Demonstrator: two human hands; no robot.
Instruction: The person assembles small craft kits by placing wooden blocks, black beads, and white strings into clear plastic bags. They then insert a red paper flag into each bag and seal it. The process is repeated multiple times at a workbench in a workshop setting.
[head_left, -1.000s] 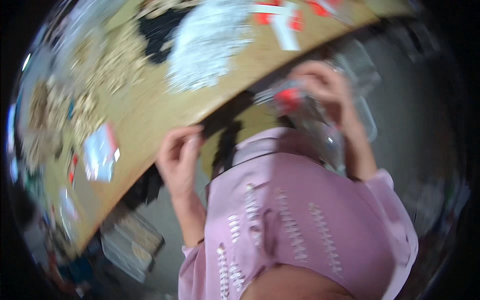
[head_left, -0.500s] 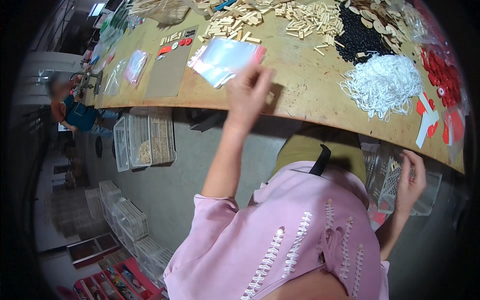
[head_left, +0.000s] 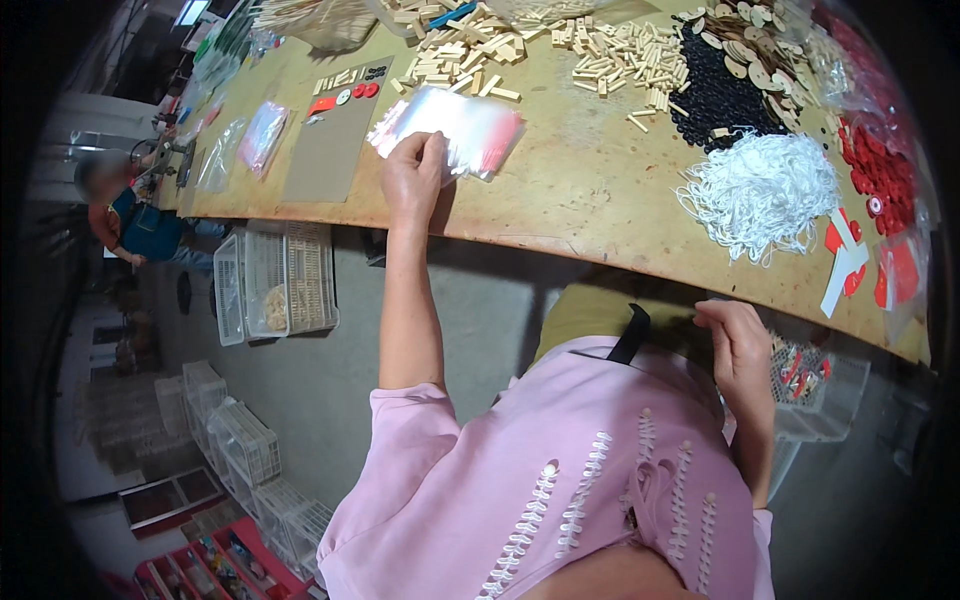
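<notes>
My left hand [head_left: 412, 178] reaches out to the wooden table [head_left: 590, 190] and presses on a clear plastic bag [head_left: 455, 128] with a red patch at one end, its fingers pinching the bag's near edge. My right hand [head_left: 738, 345] hangs below the table's front edge, over my lap, fingers loosely curled with nothing visible in them. A clear crate of small red and tan pieces [head_left: 810, 385] sits just right of that hand. I wear a pink top.
On the table lie wooden sticks [head_left: 480, 45], black beads [head_left: 720, 100], a heap of white cords [head_left: 765, 190], red parts [head_left: 880, 170], and a brown card [head_left: 330, 150]. Clear crates [head_left: 270, 285] stand on the floor at left. Another person [head_left: 130, 225] sits far left.
My left hand has settled on the plastic bag on the table. My right hand has lifted from the crate at my right toward my lap. The view has shifted slightly.
</notes>
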